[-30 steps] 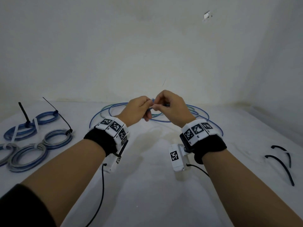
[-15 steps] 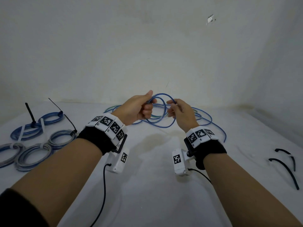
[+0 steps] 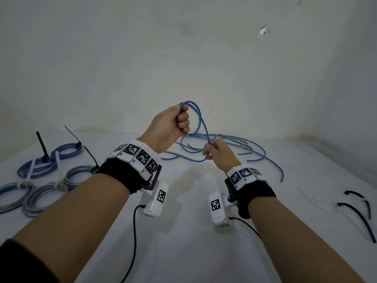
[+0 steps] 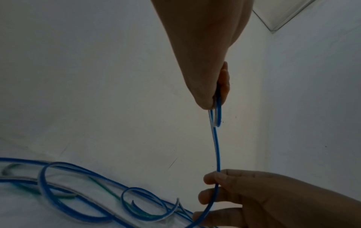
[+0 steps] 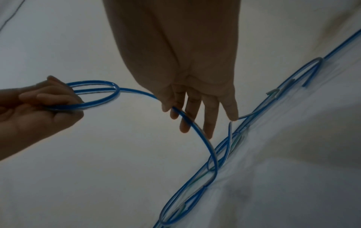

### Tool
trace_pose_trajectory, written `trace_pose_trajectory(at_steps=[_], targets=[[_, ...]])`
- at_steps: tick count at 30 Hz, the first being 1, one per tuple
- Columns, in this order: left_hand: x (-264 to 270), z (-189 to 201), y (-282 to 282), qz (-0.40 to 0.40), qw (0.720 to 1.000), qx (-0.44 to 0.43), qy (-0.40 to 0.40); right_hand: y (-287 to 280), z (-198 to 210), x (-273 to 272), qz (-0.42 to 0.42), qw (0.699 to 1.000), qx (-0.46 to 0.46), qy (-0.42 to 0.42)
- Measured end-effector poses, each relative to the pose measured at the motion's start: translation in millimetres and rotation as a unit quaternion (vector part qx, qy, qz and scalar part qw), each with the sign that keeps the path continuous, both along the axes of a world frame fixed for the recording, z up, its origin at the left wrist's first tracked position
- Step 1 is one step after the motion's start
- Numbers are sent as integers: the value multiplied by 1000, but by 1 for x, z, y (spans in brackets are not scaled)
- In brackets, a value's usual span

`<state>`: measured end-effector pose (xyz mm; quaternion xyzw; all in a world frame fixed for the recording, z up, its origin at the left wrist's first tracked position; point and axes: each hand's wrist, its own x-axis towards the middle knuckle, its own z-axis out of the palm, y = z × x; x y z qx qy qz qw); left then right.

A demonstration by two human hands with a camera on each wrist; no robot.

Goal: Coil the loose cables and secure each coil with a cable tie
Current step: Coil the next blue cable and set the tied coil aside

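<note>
My left hand is raised above the white surface and grips a small loop of blue cable in its curled fingers; the loop shows in the right wrist view too. Lower and to the right, my right hand pinches the same cable between thumb and forefinger, the other fingers loosely spread. The remainder of the loose blue cable lies tangled on the surface behind both hands, mixed with a green strand.
Several tied coils lie at the left, blue and grey, with black cable ties sticking up. Two loose black ties lie at the right. A white wall rises close behind the cable.
The hands have parted: my left hand rose with the cable loop, and my right hand slid down along the cable. The loop now stands taller between them.
</note>
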<state>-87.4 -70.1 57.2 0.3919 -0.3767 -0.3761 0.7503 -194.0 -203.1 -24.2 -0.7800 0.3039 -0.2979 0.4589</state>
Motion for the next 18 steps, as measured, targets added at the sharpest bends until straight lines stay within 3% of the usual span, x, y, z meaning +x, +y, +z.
trace_pose_trajectory(at_steps=[5,7,11,18], targets=[[1,8,-4,43,998,-52,6,8,3,-1,17,996,-52,69],[2,11,-5,68,996,-60,-14,10,3,0,18,999,-19,37],[2,7,-10,131,986,-53,-93,14,8,-2,25,998,16,-54],[4,-12,-23,205,939,10,-277,27,33,2,33,993,82,-75]])
